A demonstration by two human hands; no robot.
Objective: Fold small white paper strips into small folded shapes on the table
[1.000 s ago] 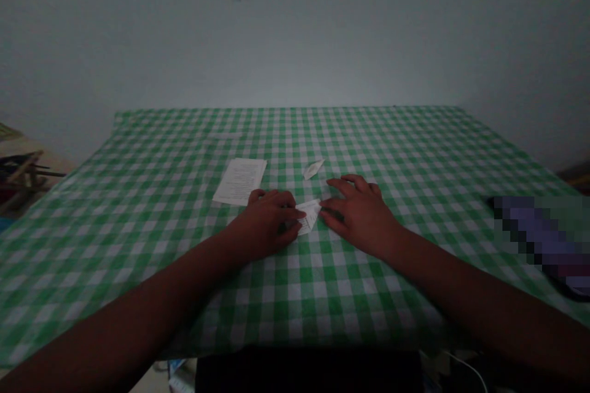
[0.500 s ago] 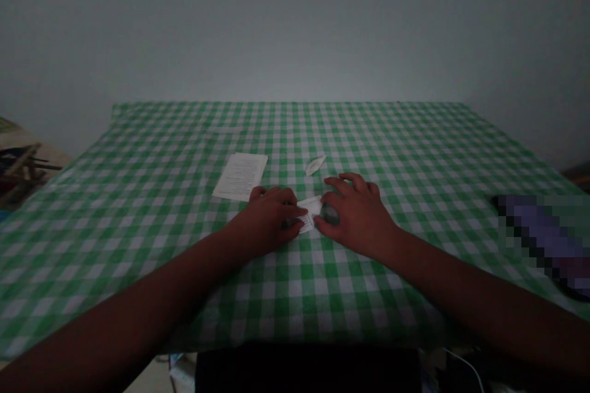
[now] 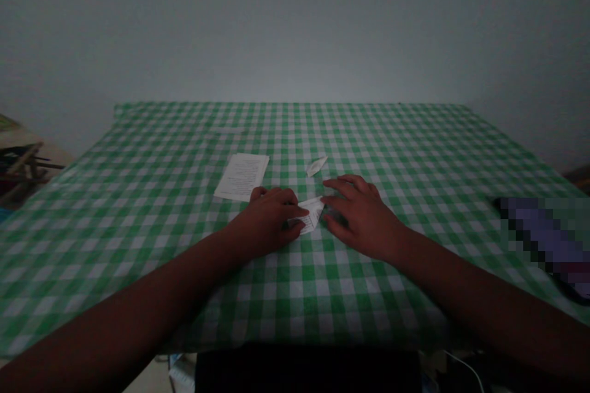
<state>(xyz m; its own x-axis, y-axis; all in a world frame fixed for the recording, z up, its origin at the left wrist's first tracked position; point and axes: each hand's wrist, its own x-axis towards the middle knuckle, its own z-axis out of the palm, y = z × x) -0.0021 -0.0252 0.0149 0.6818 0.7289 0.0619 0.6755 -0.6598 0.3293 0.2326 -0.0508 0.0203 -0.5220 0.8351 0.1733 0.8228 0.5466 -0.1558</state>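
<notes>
Looks like mid-crease: folded paper (image 3: 314, 216) sits nearer and right of the paper stack (image 3: 242, 175), left hand (image 3: 271, 218) resting on it (can't tell if pinching), right hand (image 3: 362, 216) at its right corner, thumb and forefinger apart; next press likely needs left steady.

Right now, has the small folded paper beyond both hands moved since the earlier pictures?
No. Against the checks of the tablecloth, the small folded paper shows no visible shift in any direction.
</notes>
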